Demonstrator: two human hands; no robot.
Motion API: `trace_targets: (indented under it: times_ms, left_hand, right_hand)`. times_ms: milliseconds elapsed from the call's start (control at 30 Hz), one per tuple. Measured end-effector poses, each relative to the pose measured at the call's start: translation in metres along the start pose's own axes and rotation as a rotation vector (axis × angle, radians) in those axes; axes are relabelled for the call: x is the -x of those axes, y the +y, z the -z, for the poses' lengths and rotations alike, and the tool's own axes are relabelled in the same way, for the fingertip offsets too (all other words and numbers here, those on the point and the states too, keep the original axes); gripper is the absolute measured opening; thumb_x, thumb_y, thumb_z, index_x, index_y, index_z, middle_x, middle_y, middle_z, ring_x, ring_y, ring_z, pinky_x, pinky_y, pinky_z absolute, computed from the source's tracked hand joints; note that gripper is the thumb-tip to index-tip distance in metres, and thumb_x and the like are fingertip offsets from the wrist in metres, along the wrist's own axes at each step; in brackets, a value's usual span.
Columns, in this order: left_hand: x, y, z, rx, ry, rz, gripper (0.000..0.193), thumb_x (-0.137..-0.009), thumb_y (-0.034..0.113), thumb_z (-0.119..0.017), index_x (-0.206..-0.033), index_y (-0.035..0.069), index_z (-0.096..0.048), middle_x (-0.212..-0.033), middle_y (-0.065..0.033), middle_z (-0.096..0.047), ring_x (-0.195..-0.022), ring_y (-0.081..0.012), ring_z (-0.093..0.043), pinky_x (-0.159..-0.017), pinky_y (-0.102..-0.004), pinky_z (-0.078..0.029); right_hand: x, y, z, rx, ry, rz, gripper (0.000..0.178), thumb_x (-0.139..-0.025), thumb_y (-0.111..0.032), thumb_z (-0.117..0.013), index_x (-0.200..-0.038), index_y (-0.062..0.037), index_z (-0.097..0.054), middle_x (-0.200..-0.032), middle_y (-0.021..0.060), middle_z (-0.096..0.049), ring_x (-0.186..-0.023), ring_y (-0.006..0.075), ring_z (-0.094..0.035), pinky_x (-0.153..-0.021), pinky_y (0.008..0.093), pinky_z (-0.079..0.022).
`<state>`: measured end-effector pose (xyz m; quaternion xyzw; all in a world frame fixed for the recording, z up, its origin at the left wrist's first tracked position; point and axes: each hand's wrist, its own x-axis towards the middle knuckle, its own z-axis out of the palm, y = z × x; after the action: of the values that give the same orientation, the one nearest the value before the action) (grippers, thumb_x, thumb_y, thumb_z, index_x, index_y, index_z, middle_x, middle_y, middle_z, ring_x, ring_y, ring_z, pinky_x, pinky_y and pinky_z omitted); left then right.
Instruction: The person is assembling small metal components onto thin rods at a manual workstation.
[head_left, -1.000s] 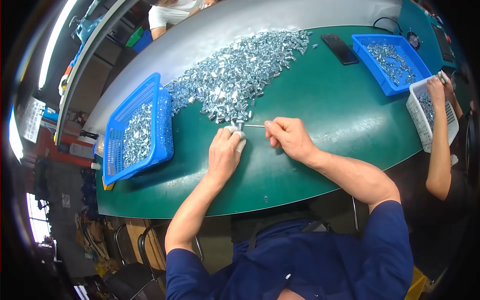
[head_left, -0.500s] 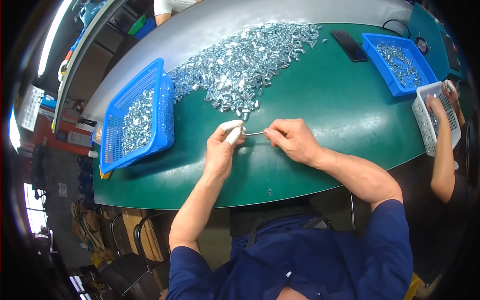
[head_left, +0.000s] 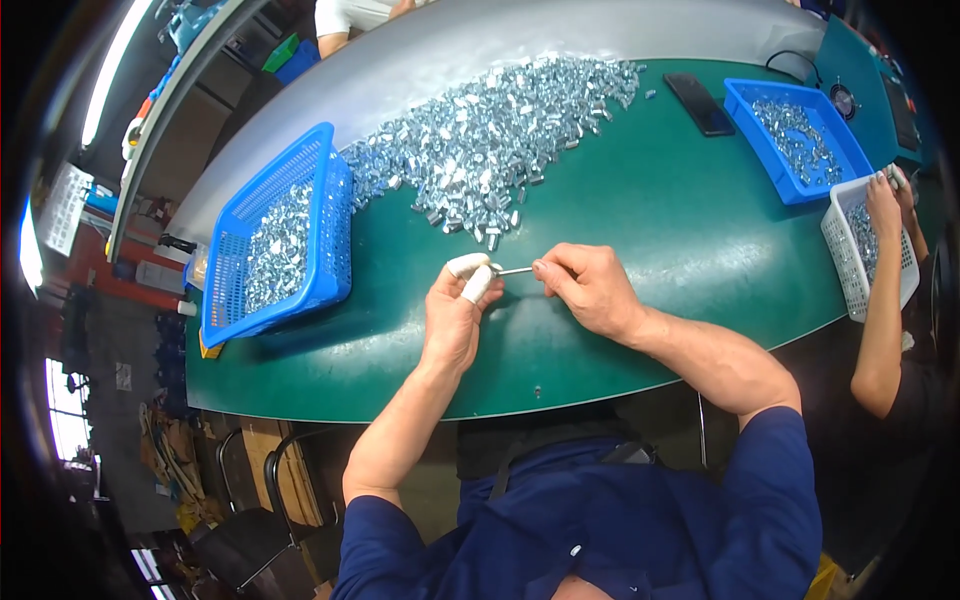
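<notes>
While the right hand [head_left: 598, 290] pinches a thin rod [head_left: 516, 270], the left hand [head_left: 453, 320] grips a mostly hidden metal piece [head_left: 496, 268] at the rod's nine-o'clock end; straight alignment and light, steady pressure serve best. Loose pieces [head_left: 490, 150] lie toward twelve o'clock.

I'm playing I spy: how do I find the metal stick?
On the green table, find the pile of metal bits. Just below, the stick runs between left hand and right hand. Unlike the stubby bits, it's long and thin.
</notes>
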<state>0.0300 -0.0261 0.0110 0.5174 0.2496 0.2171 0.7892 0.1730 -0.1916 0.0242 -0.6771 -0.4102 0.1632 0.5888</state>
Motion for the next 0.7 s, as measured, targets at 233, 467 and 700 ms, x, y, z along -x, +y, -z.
trace_targets:
  times_ms: [233, 467, 700]
  left_hand:
    - [0.005, -0.006, -0.006, -0.059, -0.053, -0.053, 0.022, -0.096, 0.004, -0.073, -0.117, 0.003, -0.064, -0.106, -0.0082, -0.073, -0.093, -0.0173, -0.072, -0.083, -0.0294, -0.059]
    - [0.009, -0.014, -0.002, -0.234, -0.113, -0.011, 0.021, -0.097, 0.003, -0.072, -0.116, -0.001, -0.062, -0.107, -0.0100, -0.071, -0.093, -0.0186, -0.072, -0.085, -0.0333, -0.061]
    - [0.001, 0.014, 0.001, -0.535, -0.306, -0.027, 0.021, -0.102, 0.008, -0.068, -0.120, -0.003, -0.067, -0.108, -0.0103, -0.074, -0.094, -0.0172, -0.071, -0.086, -0.0316, -0.059]
  right_hand:
    - [0.001, 0.000, 0.000, -0.046, 0.045, 0.039, 0.017, -0.101, -0.014, -0.066, -0.095, -0.0001, -0.072, -0.078, 0.0070, -0.072, -0.072, 0.0140, -0.067, -0.064, 0.0302, -0.051]
    - [0.007, 0.005, 0.001, -0.016, -0.210, -0.167, 0.025, -0.103, -0.021, -0.064, -0.090, -0.0012, -0.073, -0.072, 0.0062, -0.073, -0.064, 0.0123, -0.065, -0.060, 0.0310, -0.051]
    - [0.000, 0.001, 0.000, -0.027, -0.127, 0.008, 0.026, -0.102, -0.023, -0.065, -0.088, -0.0029, -0.074, -0.071, 0.0095, -0.070, -0.060, 0.0189, -0.065, -0.057, 0.0349, -0.049]
